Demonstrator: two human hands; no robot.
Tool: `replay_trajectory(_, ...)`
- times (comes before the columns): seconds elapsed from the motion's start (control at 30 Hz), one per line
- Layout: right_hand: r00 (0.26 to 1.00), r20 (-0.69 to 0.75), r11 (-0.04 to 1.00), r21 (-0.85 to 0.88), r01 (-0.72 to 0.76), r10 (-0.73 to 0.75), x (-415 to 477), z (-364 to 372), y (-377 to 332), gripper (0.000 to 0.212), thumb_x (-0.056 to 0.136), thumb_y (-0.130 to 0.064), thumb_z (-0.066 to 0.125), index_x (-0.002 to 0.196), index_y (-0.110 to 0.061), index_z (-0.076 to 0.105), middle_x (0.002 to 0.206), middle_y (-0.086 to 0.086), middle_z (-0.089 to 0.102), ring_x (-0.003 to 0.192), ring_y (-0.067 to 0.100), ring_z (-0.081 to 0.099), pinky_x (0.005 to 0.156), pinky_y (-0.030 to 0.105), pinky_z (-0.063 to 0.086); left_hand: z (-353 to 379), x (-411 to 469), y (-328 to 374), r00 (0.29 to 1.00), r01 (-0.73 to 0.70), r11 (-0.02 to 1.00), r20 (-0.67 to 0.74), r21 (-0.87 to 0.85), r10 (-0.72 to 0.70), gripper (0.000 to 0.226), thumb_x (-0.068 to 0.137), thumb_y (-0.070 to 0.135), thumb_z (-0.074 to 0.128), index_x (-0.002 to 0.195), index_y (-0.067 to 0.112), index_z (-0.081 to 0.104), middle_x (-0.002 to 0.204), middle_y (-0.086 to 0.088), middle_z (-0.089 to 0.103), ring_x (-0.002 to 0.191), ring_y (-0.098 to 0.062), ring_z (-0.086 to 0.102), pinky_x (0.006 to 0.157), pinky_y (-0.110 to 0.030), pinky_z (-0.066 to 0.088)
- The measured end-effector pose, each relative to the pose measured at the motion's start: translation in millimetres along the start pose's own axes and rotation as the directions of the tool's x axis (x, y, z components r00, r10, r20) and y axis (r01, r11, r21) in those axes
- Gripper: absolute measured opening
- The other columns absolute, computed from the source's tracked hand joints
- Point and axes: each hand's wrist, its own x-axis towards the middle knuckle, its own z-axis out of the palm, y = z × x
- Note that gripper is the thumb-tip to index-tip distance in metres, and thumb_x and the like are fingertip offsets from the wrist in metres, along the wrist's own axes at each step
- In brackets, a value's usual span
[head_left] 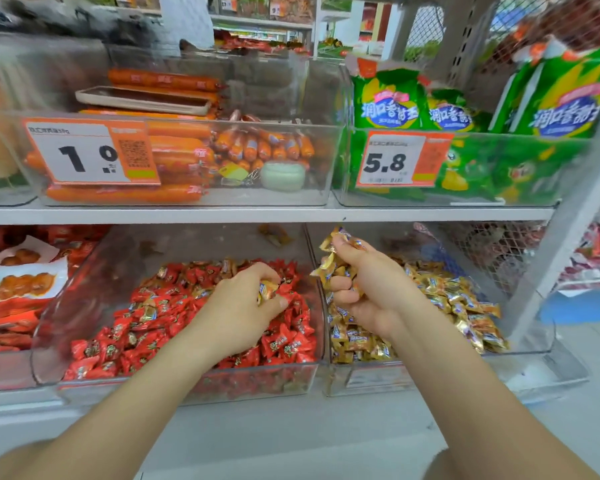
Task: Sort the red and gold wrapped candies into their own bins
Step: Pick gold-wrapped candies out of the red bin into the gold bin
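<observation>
Two clear bins sit side by side on the lower shelf. The left bin (49, 341) is full of red wrapped candies (146, 327), with a few gold ones mixed in. The right bin (534, 344) holds gold wrapped candies (465, 306). My left hand (239, 313) rests in the red pile, its fingers closed on one gold candy (266, 291). Above the wall between the bins, my right hand (368, 289) grips a bunch of several gold candies (336, 265) that stick out above and left of the fist.
A white shelf board (257, 214) runs just above the bins. On it stand clear bins of orange sausages (174, 161) and green snack bags (388, 105), with price tags in front. Red packets (11, 327) fill the bin at far left. A metal mesh panel (492, 251) stands at right.
</observation>
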Motion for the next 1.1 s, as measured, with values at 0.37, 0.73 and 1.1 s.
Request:
replay_trajectory(0.37,0.896,0.137,0.146,-0.965,0.217,-0.422,10.0,-96.6,-16.4,0.06,0.086,-0.02,0.076,0.142,-0.035,0.058,0.129,0.002,0.062,0.107,0.017,0.064,0.089,0.028,0.048,35.8,1.0,79.7,0.944,-0.314,0.943,-0.07,0.111,0.322,0.009,0.1,0.034,0.058,0.108,0.039,0.058,0.066,0.006,0.063,0.058,-0.01,0.055,0.069,-0.037,0.052)
replay_trajectory(0.73,0.808,0.249,0.05,-0.945,0.324,-0.534,-5.3,-130.8,-25.7,0.071,0.089,0.009,0.048,0.151,-0.025,0.055,0.15,0.002,0.058,0.131,0.014,0.059,0.113,0.028,0.044,108.0,78.5,110.3,0.935,-0.313,0.845,0.297,0.434,0.193,0.054,0.097,0.046,0.057,0.145,0.024,0.048,0.135,-0.012,0.053,0.13,-0.039,0.051,0.108,-0.053,0.043)
replay_trajectory(1.1,0.702,0.381,0.103,-0.835,0.541,-0.601,-37.5,-4.7,2.7,0.028,0.092,-0.009,0.059,0.096,-0.03,0.078,0.083,-0.014,0.062,0.072,0.004,0.06,0.071,0.011,0.041,-4.4,10.0,6.7,0.941,-0.184,0.838,-0.154,0.513,0.301,0.024,0.092,0.045,0.046,0.081,0.028,0.059,0.078,0.008,0.05,0.084,-0.025,0.058,0.075,-0.039,0.05)
